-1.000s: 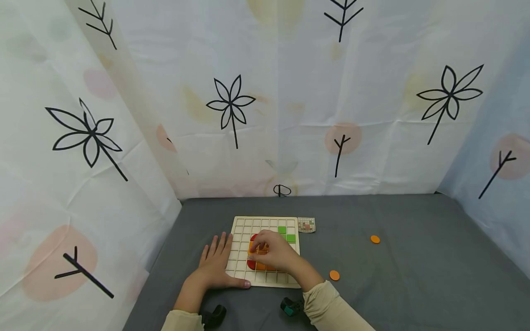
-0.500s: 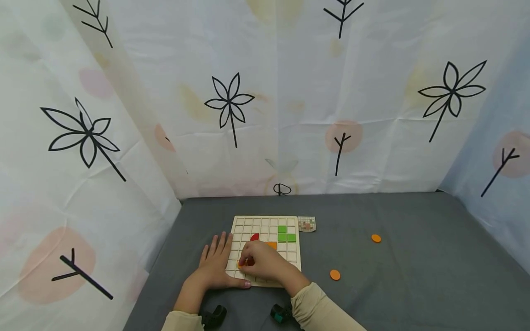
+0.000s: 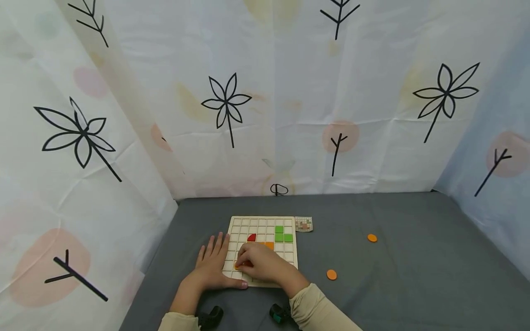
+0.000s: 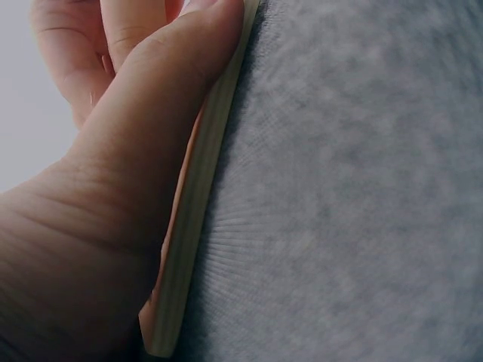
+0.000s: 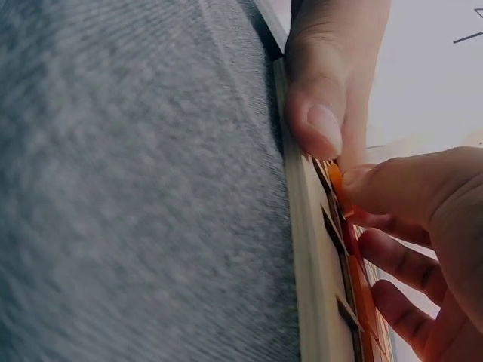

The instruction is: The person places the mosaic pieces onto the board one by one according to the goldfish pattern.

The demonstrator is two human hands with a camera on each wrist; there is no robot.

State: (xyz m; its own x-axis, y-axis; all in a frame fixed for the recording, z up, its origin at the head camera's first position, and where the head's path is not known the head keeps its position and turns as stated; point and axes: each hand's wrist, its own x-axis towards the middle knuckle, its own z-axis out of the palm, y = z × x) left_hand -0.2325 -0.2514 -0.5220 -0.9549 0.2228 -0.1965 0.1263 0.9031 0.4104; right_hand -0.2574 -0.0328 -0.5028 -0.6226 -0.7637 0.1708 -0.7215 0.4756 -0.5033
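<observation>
A wooden grid board (image 3: 244, 222) lies on the grey table. My left hand (image 3: 210, 265) rests along its left edge, fingers spread and thumb over the near left corner. My right hand (image 3: 265, 263) is low over the board's left half and pinches a small orange disc (image 5: 336, 181) between thumb and fingertips, close to the left thumb. A red quarter-round piece (image 3: 251, 237), an orange square piece (image 3: 269, 245) and several green squares (image 3: 279, 233) sit in the grid. My right hand hides other pieces beneath it.
A small printed pattern card (image 3: 304, 224) lies against the board's far right corner. On the cloth to the right are two orange discs, a nearer one (image 3: 331, 274) and a farther one (image 3: 372, 238). A patterned white curtain (image 3: 269, 161) stands behind the table.
My right hand has moved from the board's middle toward its near left part, uncovering the orange square behind it. The left hand stays on the edge.
</observation>
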